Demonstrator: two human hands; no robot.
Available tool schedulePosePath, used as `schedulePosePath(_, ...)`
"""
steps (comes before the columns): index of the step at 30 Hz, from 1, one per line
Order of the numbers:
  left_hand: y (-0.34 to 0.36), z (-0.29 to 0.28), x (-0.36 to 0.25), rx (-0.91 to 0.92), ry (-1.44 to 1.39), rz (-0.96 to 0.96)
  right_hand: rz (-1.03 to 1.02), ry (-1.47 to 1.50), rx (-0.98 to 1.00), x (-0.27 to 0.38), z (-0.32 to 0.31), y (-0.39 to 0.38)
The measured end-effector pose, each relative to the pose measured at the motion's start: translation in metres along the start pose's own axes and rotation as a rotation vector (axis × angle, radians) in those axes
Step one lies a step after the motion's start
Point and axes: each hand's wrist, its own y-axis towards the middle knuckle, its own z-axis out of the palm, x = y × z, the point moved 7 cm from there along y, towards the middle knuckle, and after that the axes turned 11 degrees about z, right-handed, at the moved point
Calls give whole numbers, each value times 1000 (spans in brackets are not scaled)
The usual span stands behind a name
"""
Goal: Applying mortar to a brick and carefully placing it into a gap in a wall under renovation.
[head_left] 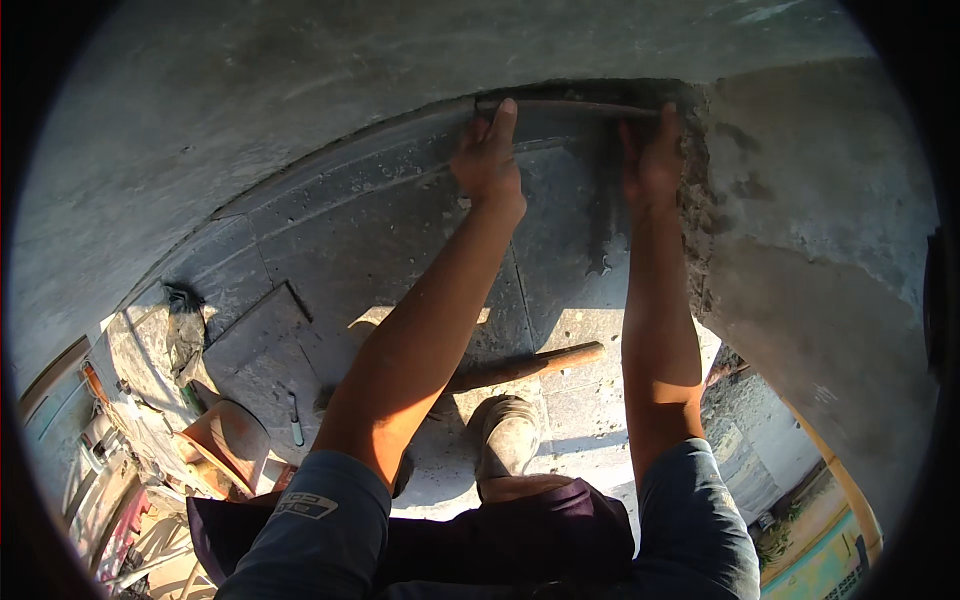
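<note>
Both my hands are at the foot of the grey plastered wall, gripping a dark skirting tile (575,122) by its two ends. My left hand (488,170) is closed on the left end, thumb up over the top edge. At the inner corner, my right hand (655,165) closes on the other end, in deep shade and slightly blurred. The tile stands in a dark recess along the wall base, to the right of a row of skirting tiles (350,165). Some fingertips behind the tile are hidden.
A wooden-handled tool (540,366) lies on the tiled floor near my shoe (508,437). Leftward are a loose square tile (262,330), a small slim tool (295,420), a dark crumpled bag (183,325) and a brown pan (230,440). A rough-edged wall (800,200) stands right.
</note>
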Motion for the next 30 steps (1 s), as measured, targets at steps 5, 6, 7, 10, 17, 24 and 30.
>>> schedulePosePath(5,-1,5,-4,-56,-47,-62,28,-176,-145,6,10,-6)
schedulePosePath(6,0,3,-5,-83,-73,-66,63,-265,-190,5,12,-10)
schedulePosePath(7,-3,8,-7,-76,-74,-72,58,-264,-198,5,7,-2)
schedulePosePath(10,-7,13,-12,-83,-82,-91,24,-346,-218,8,0,10)
schedulePosePath(17,-9,19,-19,-43,-175,-142,-134,-378,-203,3,1,18)
schedulePosePath(24,-12,22,-12,-73,-194,-171,-260,-267,-136,-4,5,20)
schedulePosePath(30,-6,17,-14,-53,-191,-143,-309,-167,-155,-9,27,-9)
